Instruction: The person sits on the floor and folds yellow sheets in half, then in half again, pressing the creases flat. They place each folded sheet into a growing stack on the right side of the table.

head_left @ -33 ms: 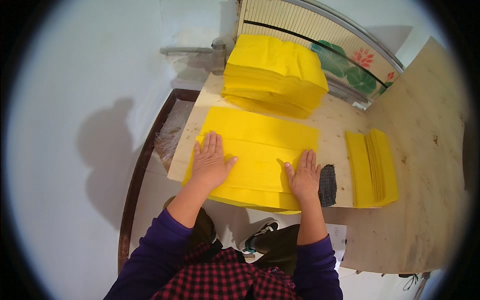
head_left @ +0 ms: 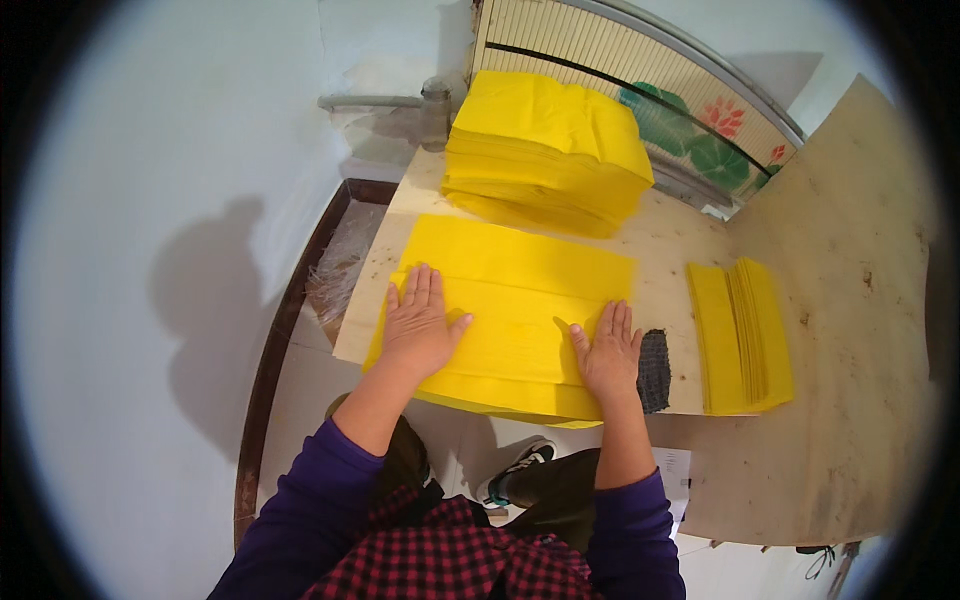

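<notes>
A yellow fabric sheet (head_left: 510,300) with folded edges lies spread before me, its front part hanging over the table's near edge. My left hand (head_left: 417,325) rests flat on its left side, fingers stretched forward and thumb out. On the right side my right hand (head_left: 606,350) lies flat too, its thumb spread inward. Neither hand grips anything. Just right of my right hand is a dark grey piece of woven cloth (head_left: 654,372). Beyond the sheet rises a tall stack of yellow fabric (head_left: 548,150).
A narrower folded yellow bundle (head_left: 740,340) stands at the right of the wooden table (head_left: 660,280), beside a broad plywood panel (head_left: 830,330). A glass jar (head_left: 435,115) is at the back left corner. A slatted panel with painted lotus (head_left: 590,40) closes off the back.
</notes>
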Demonstrator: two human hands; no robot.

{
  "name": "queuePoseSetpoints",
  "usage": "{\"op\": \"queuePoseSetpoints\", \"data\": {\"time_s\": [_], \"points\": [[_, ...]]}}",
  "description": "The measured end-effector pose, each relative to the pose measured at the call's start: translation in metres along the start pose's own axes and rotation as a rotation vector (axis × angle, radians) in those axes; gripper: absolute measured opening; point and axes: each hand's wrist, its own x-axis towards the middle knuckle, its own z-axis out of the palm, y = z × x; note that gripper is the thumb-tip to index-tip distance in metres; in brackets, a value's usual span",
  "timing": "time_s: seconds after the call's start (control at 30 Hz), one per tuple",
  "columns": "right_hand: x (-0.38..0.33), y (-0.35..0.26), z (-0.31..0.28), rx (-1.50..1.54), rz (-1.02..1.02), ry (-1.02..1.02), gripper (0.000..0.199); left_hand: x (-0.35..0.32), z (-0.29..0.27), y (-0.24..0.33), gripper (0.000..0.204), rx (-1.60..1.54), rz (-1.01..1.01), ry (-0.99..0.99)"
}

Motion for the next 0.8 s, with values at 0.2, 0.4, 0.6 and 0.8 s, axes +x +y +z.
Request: {"op": "queuePoseSetpoints", "data": {"time_s": [0.2, 0.4, 0.6, 0.8], "points": [[0.01, -0.06, -0.02, 0.049, -0.195, 0.115, 0.085, 0.0, 0.0, 0.001, 0.081, 0.003, -0.019, -0.008], [0.014, -0.123, -0.001, 0.185, -0.269, -0.017, 0.085, 0.002, -0.003, 0.0, 0.08, 0.02, -0.013, -0.024], [0.013, -0.052, 0.008, 0.06, -0.128, -0.002, 0.084, 0.002, 0.0, -0.001, 0.081, 0.039, -0.012, -0.04], [0.009, -0.009, 0.006, 0.052, -0.012, -0.017, 0.086, 0.0, -0.001, -0.002, 0.081, 0.041, -0.015, -0.034]]}}
